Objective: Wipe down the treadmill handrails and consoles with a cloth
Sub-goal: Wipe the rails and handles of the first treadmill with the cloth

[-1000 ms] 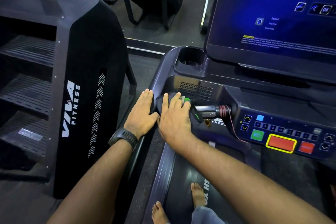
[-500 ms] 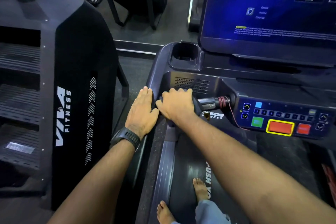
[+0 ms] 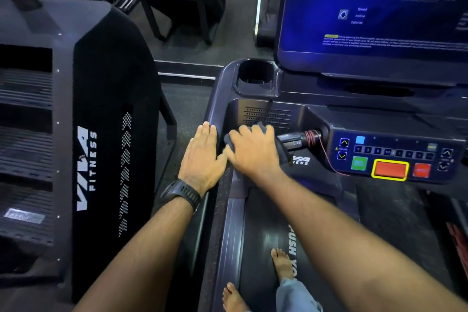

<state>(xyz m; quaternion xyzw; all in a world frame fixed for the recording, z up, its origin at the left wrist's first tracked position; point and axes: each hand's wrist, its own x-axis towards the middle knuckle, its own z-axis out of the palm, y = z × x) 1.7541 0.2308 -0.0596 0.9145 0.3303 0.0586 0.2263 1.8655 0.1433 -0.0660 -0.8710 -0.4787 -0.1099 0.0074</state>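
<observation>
My left hand (image 3: 201,157) lies flat, fingers straight, on the treadmill's dark left handrail (image 3: 215,99). Just to its right, my right hand (image 3: 255,152) holds a dark grey cloth (image 3: 229,140) with curled fingers and presses it onto the inner handle grip (image 3: 295,138). Most of the cloth is hidden under the hand. The button console (image 3: 395,154), with green, red and yellow-framed keys, sits to the right of the grip. Above it is the lit blue screen (image 3: 374,20).
A black stair machine (image 3: 109,134) marked VIVA FITNESS stands close on the left, across a narrow strip of floor. A cup holder (image 3: 255,73) sits ahead of my hands. A red cord (image 3: 326,157) hangs from the grip. My bare feet (image 3: 282,263) stand on the belt (image 3: 263,230).
My right hand's fingers went from spread flat to curled over the cloth on the grip, covering the green light seen earlier. My left hand stayed on the handrail.
</observation>
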